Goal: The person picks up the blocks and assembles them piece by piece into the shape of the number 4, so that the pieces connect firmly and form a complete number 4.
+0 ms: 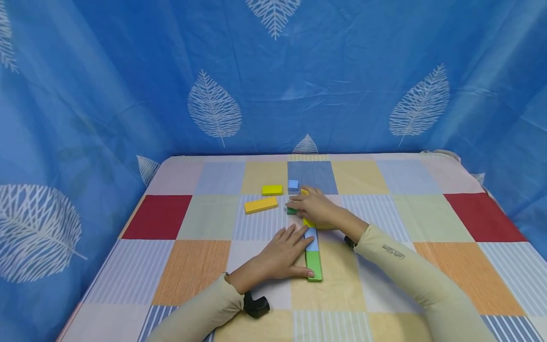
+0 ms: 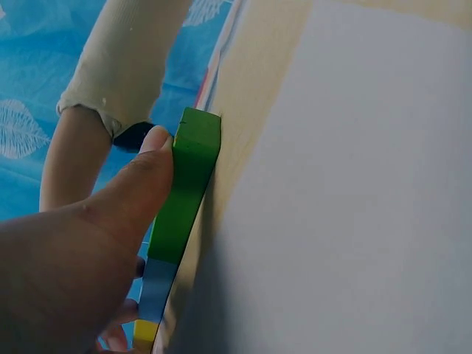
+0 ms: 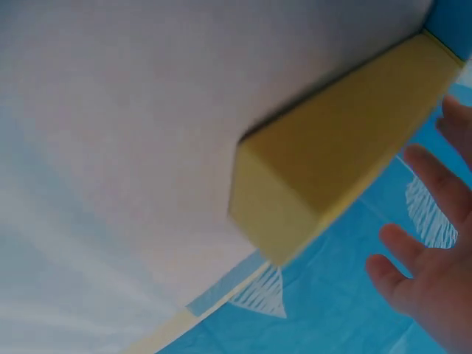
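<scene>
A row of coloured blocks (image 1: 314, 246) runs down the frame's centre. Left hand (image 1: 279, 256), fingers spread, touches its lower part; right hand (image 1: 319, 209) covers the top, grip unclear. Light, even pressure should keep it straight.

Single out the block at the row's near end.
The light green block, where the left hand rests its thumb. The row's light blue block sits just beyond; the dark green block lies farther off, by the right hand.
</scene>
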Demonstrator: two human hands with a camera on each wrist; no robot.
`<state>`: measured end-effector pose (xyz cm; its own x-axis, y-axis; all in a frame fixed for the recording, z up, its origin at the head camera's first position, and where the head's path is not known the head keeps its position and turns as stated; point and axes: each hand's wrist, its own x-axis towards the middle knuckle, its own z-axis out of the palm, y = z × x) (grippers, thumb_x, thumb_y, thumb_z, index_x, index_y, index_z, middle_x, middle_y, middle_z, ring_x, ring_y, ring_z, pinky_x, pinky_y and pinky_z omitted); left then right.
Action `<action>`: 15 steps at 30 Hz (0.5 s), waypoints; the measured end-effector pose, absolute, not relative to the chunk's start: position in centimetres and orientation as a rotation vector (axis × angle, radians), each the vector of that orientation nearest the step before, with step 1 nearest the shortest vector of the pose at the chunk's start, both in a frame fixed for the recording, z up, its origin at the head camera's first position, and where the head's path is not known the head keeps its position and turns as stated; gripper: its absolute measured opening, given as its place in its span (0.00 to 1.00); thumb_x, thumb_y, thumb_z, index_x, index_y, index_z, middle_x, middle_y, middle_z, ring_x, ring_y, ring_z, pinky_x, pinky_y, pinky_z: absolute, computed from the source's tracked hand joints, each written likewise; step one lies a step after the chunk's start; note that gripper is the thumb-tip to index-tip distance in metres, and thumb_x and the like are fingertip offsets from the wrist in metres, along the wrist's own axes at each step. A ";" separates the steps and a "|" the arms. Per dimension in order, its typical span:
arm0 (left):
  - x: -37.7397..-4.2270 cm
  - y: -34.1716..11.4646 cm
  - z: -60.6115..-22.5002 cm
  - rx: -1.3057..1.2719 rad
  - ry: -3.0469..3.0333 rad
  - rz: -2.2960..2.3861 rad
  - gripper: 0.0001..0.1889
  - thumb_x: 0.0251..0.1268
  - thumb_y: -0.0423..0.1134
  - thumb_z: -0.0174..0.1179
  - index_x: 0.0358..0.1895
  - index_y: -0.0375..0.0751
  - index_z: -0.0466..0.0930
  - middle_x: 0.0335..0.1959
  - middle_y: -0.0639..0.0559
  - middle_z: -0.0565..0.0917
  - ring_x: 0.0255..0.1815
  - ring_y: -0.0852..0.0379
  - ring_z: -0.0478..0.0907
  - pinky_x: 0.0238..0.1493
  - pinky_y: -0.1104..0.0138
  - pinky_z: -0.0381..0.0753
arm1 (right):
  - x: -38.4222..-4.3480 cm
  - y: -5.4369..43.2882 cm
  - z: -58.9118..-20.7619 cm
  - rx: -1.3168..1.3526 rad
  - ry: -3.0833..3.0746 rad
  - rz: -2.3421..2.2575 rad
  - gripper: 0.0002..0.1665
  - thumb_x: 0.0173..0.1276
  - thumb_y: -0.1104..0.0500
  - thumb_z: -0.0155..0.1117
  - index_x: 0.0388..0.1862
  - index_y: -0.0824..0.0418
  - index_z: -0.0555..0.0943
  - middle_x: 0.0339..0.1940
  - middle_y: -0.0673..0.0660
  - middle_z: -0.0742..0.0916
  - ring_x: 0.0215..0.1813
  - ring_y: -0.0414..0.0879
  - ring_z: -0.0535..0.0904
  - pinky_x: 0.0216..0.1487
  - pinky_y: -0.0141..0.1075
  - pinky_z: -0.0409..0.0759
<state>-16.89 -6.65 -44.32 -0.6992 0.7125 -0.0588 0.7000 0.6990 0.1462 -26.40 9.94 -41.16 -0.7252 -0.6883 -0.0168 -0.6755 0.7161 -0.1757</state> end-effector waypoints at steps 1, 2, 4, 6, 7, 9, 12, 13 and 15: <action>-16.9 -6.6 -44.3 1.164 2.792 0.176 0.43 0.55 0.70 0.46 0.70 0.51 0.54 0.73 0.48 0.51 0.73 0.43 0.46 0.68 0.48 0.53 | -26.3 10.2 -41.2 -1.104 2.836 -0.246 0.24 0.69 0.55 0.52 0.65 0.49 0.69 0.66 0.53 0.72 0.71 0.63 0.54 0.65 0.62 0.53; -16.9 -6.6 -44.4 1.163 2.793 0.175 0.43 0.55 0.70 0.46 0.70 0.51 0.54 0.73 0.48 0.51 0.73 0.43 0.46 0.68 0.48 0.53 | -26.2 10.5 -41.2 -1.082 2.839 -0.249 0.26 0.69 0.54 0.52 0.66 0.49 0.67 0.67 0.53 0.70 0.71 0.63 0.52 0.64 0.63 0.53; -16.9 -6.6 -44.4 1.163 2.793 0.173 0.43 0.55 0.70 0.46 0.70 0.51 0.54 0.73 0.48 0.52 0.73 0.43 0.47 0.68 0.48 0.52 | -25.9 11.3 -41.2 -1.045 2.845 -0.233 0.29 0.69 0.52 0.52 0.68 0.49 0.63 0.68 0.55 0.68 0.72 0.64 0.50 0.64 0.63 0.53; -17.0 -6.5 -44.4 1.166 2.795 0.170 0.43 0.55 0.71 0.46 0.70 0.51 0.54 0.73 0.48 0.52 0.73 0.42 0.47 0.68 0.48 0.52 | -25.6 12.3 -41.1 -1.021 2.835 -0.221 0.32 0.67 0.51 0.55 0.69 0.51 0.61 0.69 0.57 0.66 0.72 0.66 0.49 0.63 0.64 0.53; -17.0 -6.5 -44.4 1.166 2.795 0.174 0.43 0.54 0.71 0.46 0.70 0.51 0.54 0.73 0.48 0.52 0.73 0.42 0.47 0.68 0.48 0.52 | -25.4 12.7 -41.1 -1.017 2.823 -0.213 0.35 0.65 0.50 0.57 0.70 0.52 0.61 0.70 0.59 0.65 0.72 0.66 0.48 0.63 0.64 0.52; -17.0 -6.5 -44.4 1.167 2.798 0.185 0.43 0.54 0.71 0.46 0.70 0.51 0.54 0.73 0.48 0.52 0.73 0.41 0.47 0.68 0.48 0.52 | -24.9 13.6 -40.9 -1.020 2.790 -0.205 0.40 0.62 0.48 0.60 0.70 0.56 0.59 0.71 0.62 0.62 0.71 0.68 0.46 0.62 0.66 0.52; -17.1 -6.5 -44.3 1.163 2.796 0.209 0.43 0.54 0.71 0.47 0.70 0.51 0.54 0.73 0.47 0.52 0.72 0.41 0.47 0.68 0.48 0.52 | -24.2 14.5 -40.8 -1.000 2.721 -0.246 0.48 0.58 0.43 0.63 0.71 0.61 0.56 0.72 0.64 0.57 0.72 0.69 0.42 0.62 0.66 0.51; -17.1 -6.5 -44.3 1.161 2.795 0.219 0.43 0.53 0.71 0.47 0.70 0.51 0.55 0.73 0.47 0.52 0.72 0.41 0.47 0.68 0.48 0.52 | -23.9 14.6 -40.7 -0.988 2.700 -0.261 0.51 0.56 0.41 0.64 0.71 0.62 0.55 0.73 0.64 0.56 0.72 0.68 0.41 0.63 0.66 0.50; -17.1 -6.5 -44.4 1.161 2.799 0.223 0.43 0.53 0.71 0.48 0.69 0.50 0.55 0.73 0.47 0.52 0.72 0.41 0.48 0.68 0.48 0.52 | -23.3 14.7 -40.7 -0.978 2.658 -0.280 0.57 0.53 0.37 0.64 0.72 0.64 0.52 0.73 0.64 0.53 0.72 0.67 0.40 0.64 0.65 0.49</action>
<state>-17.07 -6.50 -44.37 -0.7036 0.7095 -0.0390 0.6944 0.6982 0.1739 -23.31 14.68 -40.70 -0.7255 -0.6568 -0.2057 -0.5994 0.7498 -0.2801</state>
